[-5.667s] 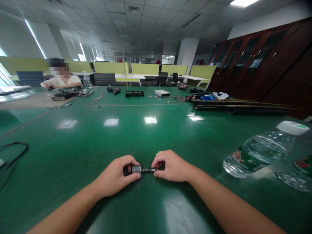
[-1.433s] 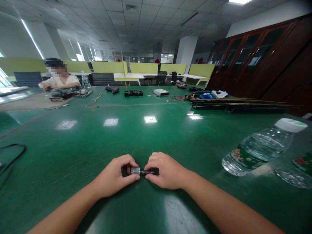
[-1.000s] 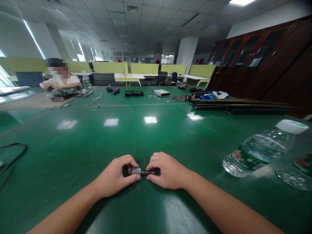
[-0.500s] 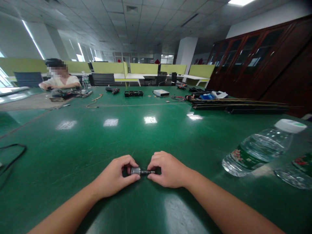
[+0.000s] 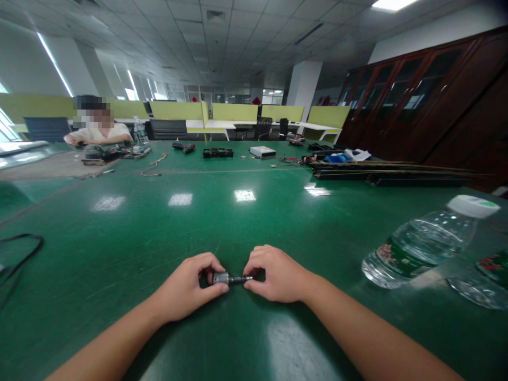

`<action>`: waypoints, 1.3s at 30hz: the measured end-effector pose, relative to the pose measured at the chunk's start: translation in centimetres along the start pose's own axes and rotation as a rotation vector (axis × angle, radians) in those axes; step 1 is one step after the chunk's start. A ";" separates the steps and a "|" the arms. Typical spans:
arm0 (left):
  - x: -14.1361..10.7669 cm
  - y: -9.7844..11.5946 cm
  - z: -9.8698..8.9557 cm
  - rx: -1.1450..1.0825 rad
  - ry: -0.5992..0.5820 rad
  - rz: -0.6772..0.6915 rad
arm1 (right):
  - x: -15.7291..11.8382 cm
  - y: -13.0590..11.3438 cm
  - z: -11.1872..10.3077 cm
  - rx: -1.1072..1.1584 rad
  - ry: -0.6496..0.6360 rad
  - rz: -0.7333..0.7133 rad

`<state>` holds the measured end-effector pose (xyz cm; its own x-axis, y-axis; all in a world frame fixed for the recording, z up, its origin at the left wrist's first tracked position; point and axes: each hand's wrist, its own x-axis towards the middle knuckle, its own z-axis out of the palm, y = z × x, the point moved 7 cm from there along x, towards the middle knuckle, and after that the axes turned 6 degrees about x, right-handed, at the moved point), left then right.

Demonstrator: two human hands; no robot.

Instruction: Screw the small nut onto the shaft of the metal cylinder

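A small silvery metal cylinder (image 5: 220, 279) with a thin dark shaft (image 5: 237, 280) lies sideways just over the green table, its shaft pointing right. My left hand (image 5: 189, 286) grips the cylinder's body between thumb and fingers, covering its left end. At the shaft's far tip, my right hand (image 5: 273, 274) is closed, thumb and fingertips around the end. A pale metal bit shows at that tip; whether it is a separate piece I cannot tell. Both hands rest close to the table top.
Two water bottles (image 5: 420, 246) lie tilted at right. A black cable (image 5: 27, 254) is at left. Across the green table (image 5: 206, 211) are a power drill (image 5: 183, 147), a black block (image 5: 218, 153), a white box (image 5: 262, 152) and long dark bars (image 5: 389, 173). A person (image 5: 99, 132) sits at far left.
My right hand has slid slightly right along the shaft, so more of the shaft shows. My left hand and the cylinder have stayed in place.
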<state>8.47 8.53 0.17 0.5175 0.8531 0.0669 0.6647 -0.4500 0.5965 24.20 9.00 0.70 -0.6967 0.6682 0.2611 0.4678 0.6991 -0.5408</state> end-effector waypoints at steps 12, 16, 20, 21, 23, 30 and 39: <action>0.0 -0.1 -0.1 0.013 -0.011 -0.023 | -0.2 0.9 -0.3 0.007 -0.008 0.038; 0.0 -0.2 -0.1 0.027 -0.006 -0.022 | -0.3 1.1 -0.4 0.010 -0.004 0.046; -0.1 -0.2 -0.1 0.030 -0.006 -0.028 | -0.3 1.2 -0.5 0.001 0.003 0.048; -0.1 -0.2 -0.1 0.028 -0.007 -0.030 | -0.3 1.2 -0.5 -0.001 0.004 0.051; -0.1 -0.1 -0.2 0.021 -0.007 -0.033 | -0.2 1.3 -0.6 0.001 -0.002 0.058; -0.1 -0.2 -0.3 0.011 -0.009 -0.047 | -0.5 2.5 -1.6 0.036 -0.017 0.138; -0.3 -0.2 -0.4 0.020 -0.009 -0.038 | -0.4 2.0 -1.2 0.084 -0.023 0.118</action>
<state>7.99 8.48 0.36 0.4961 0.8675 0.0373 0.6944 -0.4222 0.5827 26.04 10.49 0.43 -0.6518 0.7382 0.1739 0.5010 0.5912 -0.6320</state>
